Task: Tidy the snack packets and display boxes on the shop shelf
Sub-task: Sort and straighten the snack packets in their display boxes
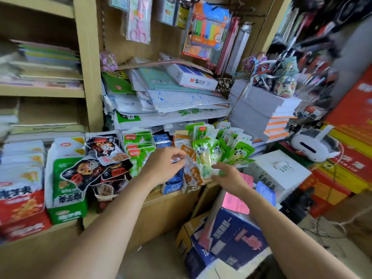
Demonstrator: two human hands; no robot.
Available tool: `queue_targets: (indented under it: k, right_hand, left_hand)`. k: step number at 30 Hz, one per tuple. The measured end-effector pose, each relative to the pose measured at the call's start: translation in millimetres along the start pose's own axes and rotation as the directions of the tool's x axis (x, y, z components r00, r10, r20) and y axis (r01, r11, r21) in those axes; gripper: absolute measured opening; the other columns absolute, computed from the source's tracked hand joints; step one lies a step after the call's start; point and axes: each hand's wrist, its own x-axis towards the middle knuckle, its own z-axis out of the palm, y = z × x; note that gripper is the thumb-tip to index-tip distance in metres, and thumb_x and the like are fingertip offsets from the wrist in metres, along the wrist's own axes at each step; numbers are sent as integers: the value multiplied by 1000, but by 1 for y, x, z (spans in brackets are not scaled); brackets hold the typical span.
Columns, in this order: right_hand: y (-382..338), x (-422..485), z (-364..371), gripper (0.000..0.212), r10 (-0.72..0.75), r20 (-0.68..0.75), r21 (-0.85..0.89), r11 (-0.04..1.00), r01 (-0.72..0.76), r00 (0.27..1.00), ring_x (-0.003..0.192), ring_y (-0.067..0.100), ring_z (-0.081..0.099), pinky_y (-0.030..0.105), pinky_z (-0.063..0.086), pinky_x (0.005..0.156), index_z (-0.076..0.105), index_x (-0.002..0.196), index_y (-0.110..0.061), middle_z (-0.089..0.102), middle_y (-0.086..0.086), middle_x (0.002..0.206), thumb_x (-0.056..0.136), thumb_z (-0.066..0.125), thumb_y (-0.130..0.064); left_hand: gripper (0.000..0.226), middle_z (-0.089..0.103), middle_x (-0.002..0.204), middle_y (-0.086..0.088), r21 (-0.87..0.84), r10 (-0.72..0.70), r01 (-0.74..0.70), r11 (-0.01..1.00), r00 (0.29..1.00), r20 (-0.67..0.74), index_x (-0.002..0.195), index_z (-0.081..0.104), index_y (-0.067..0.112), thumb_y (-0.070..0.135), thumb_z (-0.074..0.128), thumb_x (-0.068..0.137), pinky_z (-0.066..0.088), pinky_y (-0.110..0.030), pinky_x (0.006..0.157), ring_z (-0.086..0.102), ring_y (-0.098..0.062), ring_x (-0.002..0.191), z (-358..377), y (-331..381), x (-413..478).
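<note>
Left: dark packets [96, 170] lie slumped loosely on the shelf [161, 200]; a nudge could tip them off. Centre: left hand [161, 164] pinches an orange packet [190, 170] above its display box [191, 187]. Right hand [229, 176] spreads open beside blurred green packets [239, 152], touching them or not, unclear; these may topple.

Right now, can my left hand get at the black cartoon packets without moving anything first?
Probably yes. The left hand is at the orange packets, and the black cartoon packets lie uncovered on top, just to its left, with nothing between.
</note>
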Motion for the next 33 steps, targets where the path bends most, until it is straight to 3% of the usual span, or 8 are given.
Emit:
queue_targets:
  k: [3,9,15,19,22,26,29,33]
  right_hand:
    - [10,-8,-22,40,23,-45,-31,999,-24,999,123,19,55,27,42,94,65,129,-23,60,-2,137,91,69,-30]
    - [56,7,-45,44,41,-328,3,999,-42,944,105,24,64,29,46,87,63,130,-20,60,5,132,86,71,-18]
    - [79,60,-34,68,-74,-334,-151,988,24,940,144,30,27,55,31,112,44,148,-30,31,0,160,86,71,-30]
    - [92,74,-19,62,-21,-272,-154,988,-22,962,147,27,19,55,24,113,43,147,-35,21,-10,163,90,63,-46]
    - [102,79,-22,57,-7,-266,-142,989,-32,964,145,28,24,53,24,113,49,143,-34,29,-10,159,89,63,-48]
    - [95,73,-26,46,1,-231,11,1000,2,973,142,28,28,53,30,108,60,133,-31,33,-8,157,89,66,-41]
    - [96,65,-27,45,-17,-192,54,998,28,981,143,26,26,55,27,108,59,132,-33,32,-9,157,89,67,-42]
    - [88,65,-31,54,15,-306,98,995,16,952,134,28,28,48,27,100,54,136,-36,41,-15,149,84,69,-47]
  left_hand:
    - [28,70,115,11,6,38,-38,999,999,28,122,71,27,28,67,95,53,-31,90,65,-10,106,27,9,12]
    - [59,56,144,-1,173,66,-50,984,994,-89,150,46,23,37,64,95,46,-45,108,50,-26,133,81,24,56]
    - [85,41,156,-11,578,-87,95,811,995,-42,158,19,9,61,46,96,37,-45,109,38,-33,139,126,8,110]
    - [72,60,138,-3,604,14,85,793,988,-157,151,41,18,52,63,92,46,-43,102,55,-27,126,147,2,133]
    - [57,68,117,3,480,19,60,875,987,-157,143,54,24,42,69,90,58,-37,77,66,-22,103,161,2,141]
    - [31,63,107,-1,603,48,80,794,980,-193,118,69,29,42,71,90,51,-30,59,62,-22,87,171,5,138]
    - [13,70,102,5,493,1,77,866,988,-156,106,66,32,35,69,93,40,-26,50,61,-15,71,167,14,137]
    - [5,68,89,15,200,-26,47,979,994,-111,95,66,35,30,68,95,58,-38,70,64,-7,79,144,32,134]
